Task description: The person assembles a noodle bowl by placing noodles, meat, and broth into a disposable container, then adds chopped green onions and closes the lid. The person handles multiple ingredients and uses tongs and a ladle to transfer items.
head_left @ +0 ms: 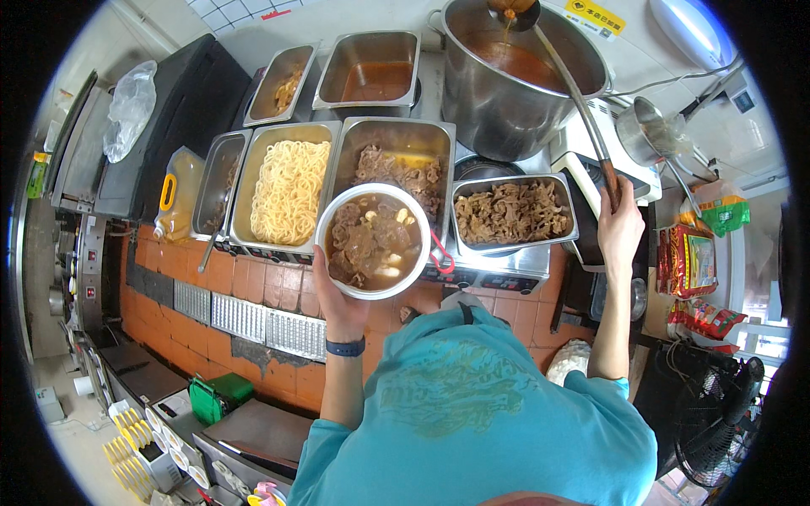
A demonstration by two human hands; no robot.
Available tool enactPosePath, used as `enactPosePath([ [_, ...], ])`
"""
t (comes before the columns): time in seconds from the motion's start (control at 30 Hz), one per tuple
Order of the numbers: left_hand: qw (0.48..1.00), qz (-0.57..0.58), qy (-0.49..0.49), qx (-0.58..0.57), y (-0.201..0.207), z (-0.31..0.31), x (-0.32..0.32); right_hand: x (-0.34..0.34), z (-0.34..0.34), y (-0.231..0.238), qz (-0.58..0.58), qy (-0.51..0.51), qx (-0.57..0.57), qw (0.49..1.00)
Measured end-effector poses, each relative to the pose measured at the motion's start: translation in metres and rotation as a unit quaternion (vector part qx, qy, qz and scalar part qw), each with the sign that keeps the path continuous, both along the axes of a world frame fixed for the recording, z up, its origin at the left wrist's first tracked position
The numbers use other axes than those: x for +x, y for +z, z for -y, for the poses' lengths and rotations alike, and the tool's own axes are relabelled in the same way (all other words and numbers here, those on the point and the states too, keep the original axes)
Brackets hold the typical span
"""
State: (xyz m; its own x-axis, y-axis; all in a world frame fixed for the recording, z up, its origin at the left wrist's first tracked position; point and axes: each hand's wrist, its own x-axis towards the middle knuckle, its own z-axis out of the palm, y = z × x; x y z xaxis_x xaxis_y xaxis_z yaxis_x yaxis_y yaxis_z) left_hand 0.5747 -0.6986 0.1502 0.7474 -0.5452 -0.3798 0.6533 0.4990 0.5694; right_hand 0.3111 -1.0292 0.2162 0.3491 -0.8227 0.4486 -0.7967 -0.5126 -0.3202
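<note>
Left fingers [320,261] curved wide against white bowl [384,293], partly hidden — right fingers [626,191] closed around ladle [576,94] above steel pot [498,126].

– See the bowl [375,294]?
– White, round, upright, filled near the rim with brown broth [369,253], meat [345,221] and pale chunks [387,271].
– And the ladle [581,102]?
– Long-handled, slanting, right of the bowl, brown grip [612,184] nearest.

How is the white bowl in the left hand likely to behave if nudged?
The white bowl would probably slop, since loose brown broth fills much of it. It is likely fairly heavy, with meat in there too. It might tip easily, as only the left hand supports it.
</note>
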Motion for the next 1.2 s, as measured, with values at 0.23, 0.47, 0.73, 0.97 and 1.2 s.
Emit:
enactPosePath([
  [0.23,1.000,0.013,-0.008,-0.019,-0.001,0.000,0.004,-0.001,0.004,-0.006,0.009,-0.019,0.018,1.000],
  [0.47,1.000,0.004,-0.005,-0.010,0.000,-0.002,0.004,-0.002,0.006,-0.014,0.040,-0.024,0.074,0.996],
  [0.73,0.999,0.009,-0.016,-0.034,0.000,-0.004,0.004,-0.022,0.045,0.037,0.170,0.077,0.352,0.917],
  [0.97,1.000,-0.003,-0.005,-0.006,-0.006,-0.023,0.000,-0.020,0.058,0.074,0.054,0.044,0.289,0.955],
  [1.2,1.000,-0.020,-0.002,0.008,0.000,-0.038,0.001,-0.029,0.065,0.089,-0.044,0.024,0.146,0.988],
])
